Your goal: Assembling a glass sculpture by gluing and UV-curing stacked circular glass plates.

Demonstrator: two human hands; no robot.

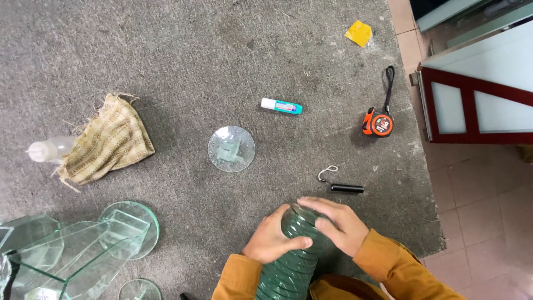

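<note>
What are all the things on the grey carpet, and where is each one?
Stack of glass discs: one, green, bottom middle.
Glass disc: one, clear, centre.
Glue stick: one, teal and white, upper middle.
Tape measure: one, orange, right.
Hook tool: one, black, right of centre.
Cloth: one, beige, left.
Squeeze bottle: one, white, far left.
Glass pieces: several, greenish, bottom left.
Yellow scrap: one, top.
Left hand, right hand: gripping the stack.
</note>
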